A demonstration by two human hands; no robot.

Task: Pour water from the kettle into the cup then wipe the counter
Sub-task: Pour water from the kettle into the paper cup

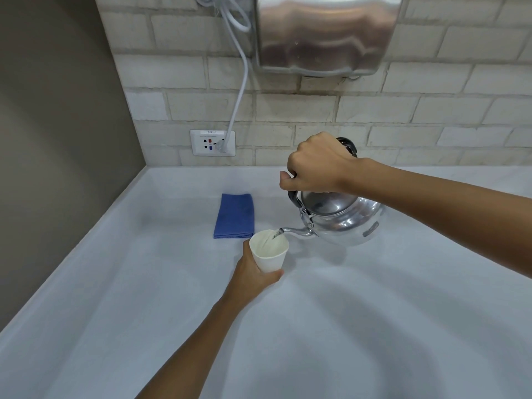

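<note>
A: Water is poured from a steel kettle (342,217), gripped by the handle in the right hand (313,165), into a white paper cup (269,250) steadied by the left hand (253,273). How should this step be done well?

B: The tilt is best kept shallow so the stream stays thin; the spout tip (283,230) is held just over the cup's far rim, w/ the stream landing inside. The cup should be held upright and not squeezed (thin paper looks likely to buckle). The level should be watched and the kettle righted before the brim is reached.

A: And the hands?

B: Right: fist clenched around the kettle handle, thumb tucked under, kettle lifted clear of the counter (374,312). Left: fingers wrapped round the cup's lower half, thumb (273,274) seen at the base; whether the cup rests on the counter can't be told.

A: Wiping?

B: Not yet begun. A folded blue cloth (234,216) lies untouched just beyond the left hand, approx. level w/ the kettle, to its left.
</note>
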